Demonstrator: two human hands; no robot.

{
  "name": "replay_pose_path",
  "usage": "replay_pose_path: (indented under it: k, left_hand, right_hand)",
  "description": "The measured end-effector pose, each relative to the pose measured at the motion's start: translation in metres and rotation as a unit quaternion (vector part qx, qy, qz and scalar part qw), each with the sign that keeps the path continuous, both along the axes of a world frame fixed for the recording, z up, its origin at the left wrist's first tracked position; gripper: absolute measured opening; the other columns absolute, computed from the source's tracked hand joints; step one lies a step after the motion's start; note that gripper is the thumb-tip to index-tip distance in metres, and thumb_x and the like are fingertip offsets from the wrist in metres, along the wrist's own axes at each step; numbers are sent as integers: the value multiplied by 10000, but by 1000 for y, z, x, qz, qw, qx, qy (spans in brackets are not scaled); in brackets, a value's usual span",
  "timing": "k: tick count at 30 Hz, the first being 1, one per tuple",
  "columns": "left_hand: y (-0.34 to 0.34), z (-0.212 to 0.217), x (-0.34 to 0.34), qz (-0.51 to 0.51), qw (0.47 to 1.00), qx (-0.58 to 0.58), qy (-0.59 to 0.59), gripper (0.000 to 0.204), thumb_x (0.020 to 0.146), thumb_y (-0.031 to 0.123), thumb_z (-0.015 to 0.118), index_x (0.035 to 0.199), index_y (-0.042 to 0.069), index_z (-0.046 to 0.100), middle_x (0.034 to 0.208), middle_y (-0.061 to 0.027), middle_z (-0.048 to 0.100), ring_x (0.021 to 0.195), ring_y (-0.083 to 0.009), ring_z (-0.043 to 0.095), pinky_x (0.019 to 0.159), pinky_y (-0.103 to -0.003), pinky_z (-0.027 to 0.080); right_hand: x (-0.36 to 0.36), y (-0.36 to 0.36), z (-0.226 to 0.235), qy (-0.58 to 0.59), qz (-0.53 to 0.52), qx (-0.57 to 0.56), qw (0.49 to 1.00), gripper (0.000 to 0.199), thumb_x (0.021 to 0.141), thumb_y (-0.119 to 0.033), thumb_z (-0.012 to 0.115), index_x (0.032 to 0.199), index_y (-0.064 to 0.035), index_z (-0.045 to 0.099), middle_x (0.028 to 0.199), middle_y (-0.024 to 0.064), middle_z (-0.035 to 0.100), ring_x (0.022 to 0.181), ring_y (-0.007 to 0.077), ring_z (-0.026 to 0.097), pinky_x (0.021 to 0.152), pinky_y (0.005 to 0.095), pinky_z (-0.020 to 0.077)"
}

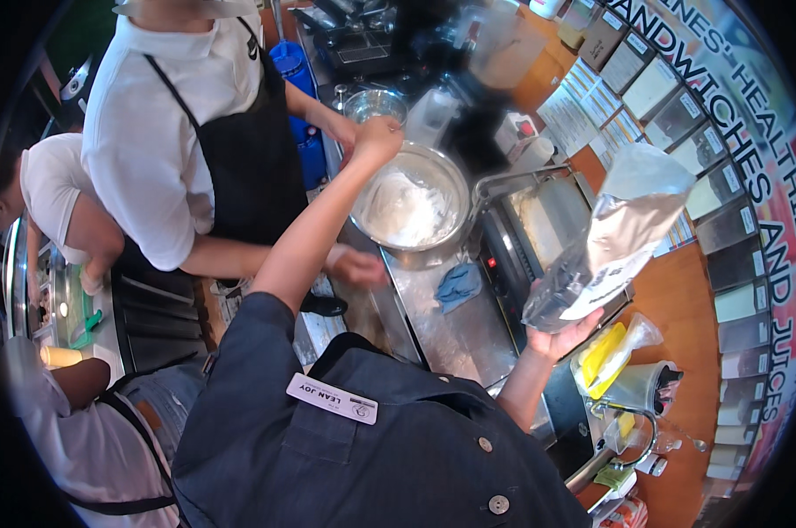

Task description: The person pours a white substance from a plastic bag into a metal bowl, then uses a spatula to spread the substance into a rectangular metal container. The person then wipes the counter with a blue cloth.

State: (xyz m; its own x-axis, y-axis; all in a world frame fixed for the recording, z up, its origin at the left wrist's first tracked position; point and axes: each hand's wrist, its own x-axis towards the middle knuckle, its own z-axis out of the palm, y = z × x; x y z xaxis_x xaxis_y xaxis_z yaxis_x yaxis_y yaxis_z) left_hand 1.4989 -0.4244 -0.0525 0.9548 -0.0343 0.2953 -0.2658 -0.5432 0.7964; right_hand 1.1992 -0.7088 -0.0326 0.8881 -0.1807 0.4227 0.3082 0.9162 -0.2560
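Note:
My left hand (379, 141) is reached out over the far rim of a steel mixing bowl (458, 180). Its fingers are closed, and what they hold, if anything, is hidden. White powder (408, 204) lies in that bowl. Just beyond my fist is a small clear bowl (376, 106), with a co-worker's hand (334, 126) close beside it. My right hand (567, 334) grips the lower end of a large silver foil pouch (616, 231), tilted with its pale top up and to the right. The co-worker's other hand (359, 267), blurred, is left of the mixing bowl.
A blue cloth (458, 287) lies on the steel counter (433, 321). Beside it stands a black press grill (512, 251). Yellow-and-clear piping bags (611, 356) and a clear tub (631, 387) sit at the right. An aproned co-worker (244, 150) stands at the left.

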Motion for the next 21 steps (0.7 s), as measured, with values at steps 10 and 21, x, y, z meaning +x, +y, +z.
replay_pose_path:
  k: [10, 21]
  left_hand:
    - [-101, -35, 81, 68, 978, 185, 66, 996, 560, 374, 821, 1331, 70, 268, 1233, -240, 366, 1129, -436, 417, 915, -466, 419]
    - [-107, -38, 93, 112, 989, 81, -46, 930, 599, 262, 775, 1314, -45, 267, 1196, -264, 401, 1096, -447, 430, 946, -468, 394]
  right_hand:
    - [-29, -5, -41, 122, -194, 42, 972, 754, 833, -497, 564, 1364, -17, 326, 1255, 285, 457, 1120, 459, 476, 918, 572, 423]
    - [-85, 15, -7, 31, -197, 113, 973, 800, 771, -482, 648, 1391, -113, 304, 1345, 270, 364, 1172, 503, 415, 876, 660, 413]
